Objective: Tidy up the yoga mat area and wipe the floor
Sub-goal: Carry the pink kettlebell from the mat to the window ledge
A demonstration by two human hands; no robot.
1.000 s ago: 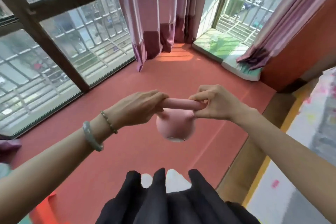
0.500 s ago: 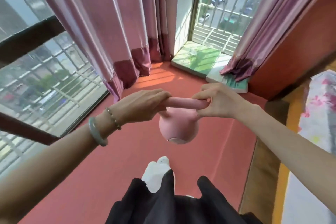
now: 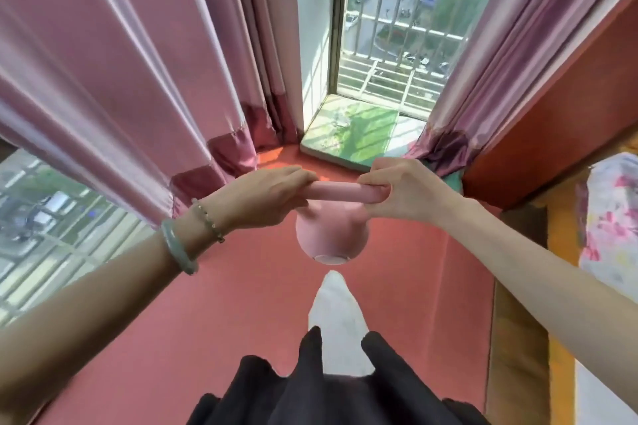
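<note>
A pink kettlebell (image 3: 331, 238) hangs in the air in front of me, above the red yoga mat (image 3: 207, 304). My left hand (image 3: 262, 197) grips the left end of its horizontal handle. My right hand (image 3: 404, 193) grips the right end. The round body hangs below the handle with its flat base facing down. My foot in a white sock (image 3: 336, 317) stands on the mat right under it.
Pink curtains (image 3: 121, 79) hang at the left and at the right (image 3: 500, 62). A green cushion (image 3: 359, 128) lies on the window ledge ahead. An orange wall (image 3: 569, 121) and a floral-covered bed (image 3: 611, 217) are on the right. Glass windows run along the left.
I have walked with the kettlebell toward the window corner. The curtains and green cushion are now closer. Both hands keep the same grip on the handle.
</note>
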